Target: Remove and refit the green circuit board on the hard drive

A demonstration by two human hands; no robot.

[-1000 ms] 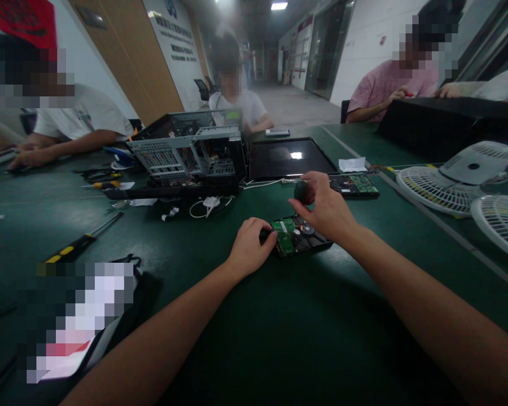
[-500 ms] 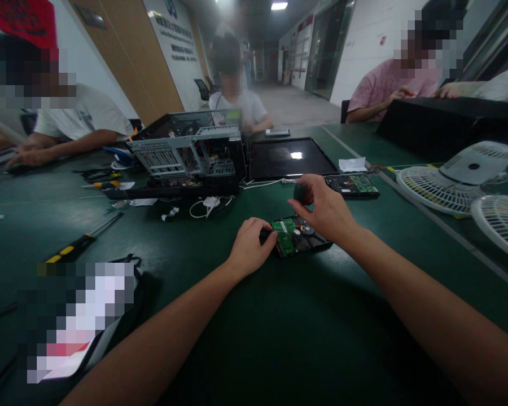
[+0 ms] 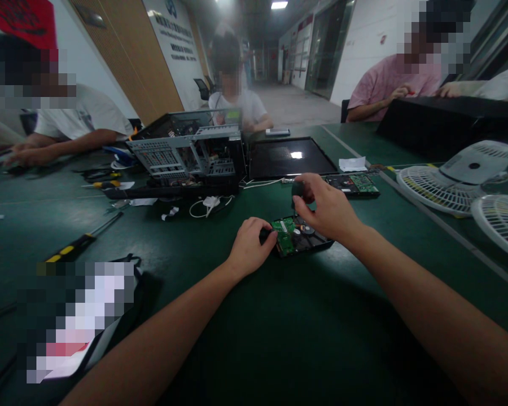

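Observation:
A hard drive (image 3: 311,241) lies on the green table in front of me, its green circuit board facing up. My left hand (image 3: 253,243) grips its left edge between thumb and fingers. Above the drive, my right hand (image 3: 322,206) is closed around the dark handle of a small screwdriver (image 3: 297,194), held upright. The tool's tip is too dark to make out, so I cannot tell whether it touches the board.
Behind stand an opened computer case (image 3: 186,149), a black panel (image 3: 288,158) and a second hard drive (image 3: 355,186). White fans (image 3: 432,189) lie right. At left are a yellow-black screwdriver (image 3: 82,239) and a phone (image 3: 80,321). Other people sit around the table.
My right hand has shifted very slightly with the screwdriver, its thumb and fingers turning a little around the handle. My left hand and the hard drive have stayed in place.

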